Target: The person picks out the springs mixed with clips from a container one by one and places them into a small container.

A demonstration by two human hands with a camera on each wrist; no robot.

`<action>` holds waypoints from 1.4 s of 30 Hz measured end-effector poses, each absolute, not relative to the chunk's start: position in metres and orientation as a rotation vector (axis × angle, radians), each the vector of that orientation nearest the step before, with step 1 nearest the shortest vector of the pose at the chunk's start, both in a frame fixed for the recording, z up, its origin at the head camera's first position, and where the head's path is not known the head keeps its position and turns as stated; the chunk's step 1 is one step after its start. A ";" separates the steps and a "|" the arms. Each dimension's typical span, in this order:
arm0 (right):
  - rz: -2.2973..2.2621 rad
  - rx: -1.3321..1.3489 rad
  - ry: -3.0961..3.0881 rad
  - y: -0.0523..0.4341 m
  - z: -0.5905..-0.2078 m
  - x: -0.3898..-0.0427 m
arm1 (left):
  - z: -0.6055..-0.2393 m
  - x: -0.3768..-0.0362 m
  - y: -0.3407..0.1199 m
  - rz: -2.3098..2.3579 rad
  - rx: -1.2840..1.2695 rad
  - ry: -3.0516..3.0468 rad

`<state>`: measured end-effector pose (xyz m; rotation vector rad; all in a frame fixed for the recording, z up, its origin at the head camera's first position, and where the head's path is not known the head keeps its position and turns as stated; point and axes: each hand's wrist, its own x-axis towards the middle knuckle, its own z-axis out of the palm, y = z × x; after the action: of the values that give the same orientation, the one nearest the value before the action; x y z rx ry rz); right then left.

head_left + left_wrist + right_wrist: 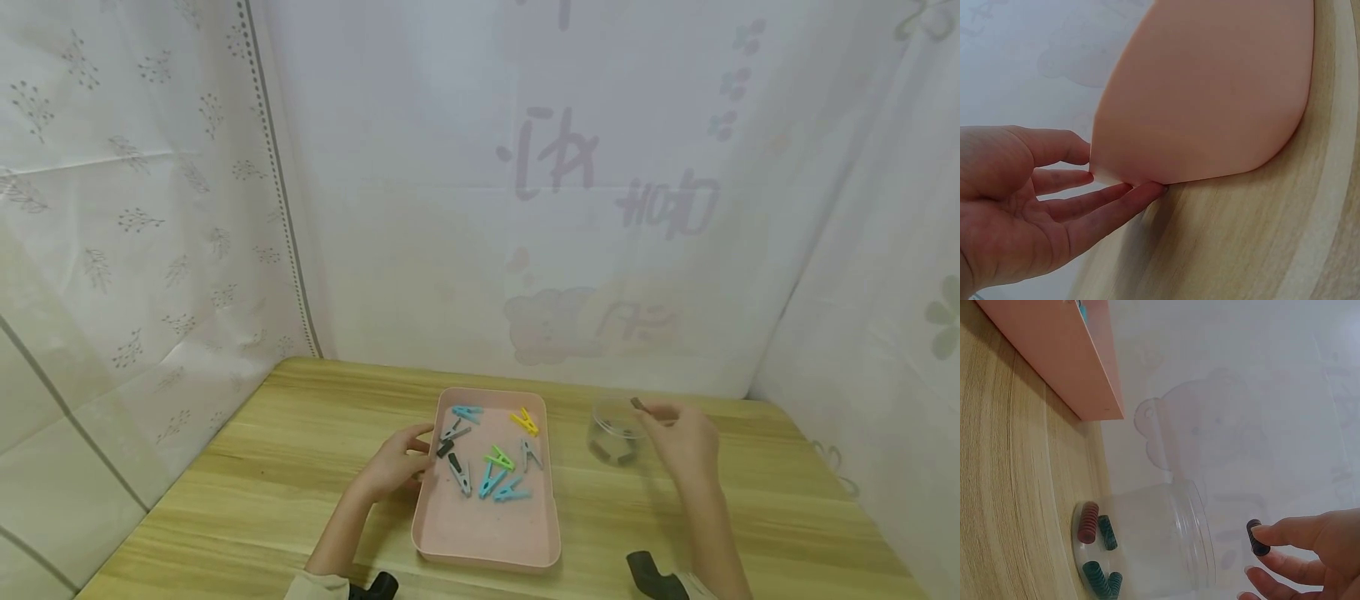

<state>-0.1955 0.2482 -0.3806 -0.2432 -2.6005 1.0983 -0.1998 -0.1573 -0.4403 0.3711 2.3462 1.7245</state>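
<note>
Between thumb and fingertips, my right hand (684,437) pinches a small dark ribbed cylinder (1258,537), held above the mouth of a clear round jar (1147,525). Inside the jar are several similar ribbed pieces, including a reddish-brown one (1088,522) and a dark green one (1107,532). My left hand (393,462) touches the left side of a pink tray (487,533), its fingers mostly straight. In the left wrist view, fingertips meet the tray's outer wall and lower edge. The tray holds several clothespins, among them a yellow one (525,421) and a green one (499,457).
Two black pieces lie in the tray, one beside a grey clothespin (460,477). The jar stands right of the tray on a wood-grain table (315,417). Printed pale curtains (420,208) hang behind the table and at both sides.
</note>
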 end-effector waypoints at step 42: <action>1.095 -0.251 -2.607 0.252 -0.405 -0.211 | -0.440 -0.199 -0.157 1.727 0.360 2.363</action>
<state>-0.2110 0.2524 -0.4053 -0.2514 -2.6067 1.0947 -0.1989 -0.1567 -0.4396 0.3599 2.3634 1.7271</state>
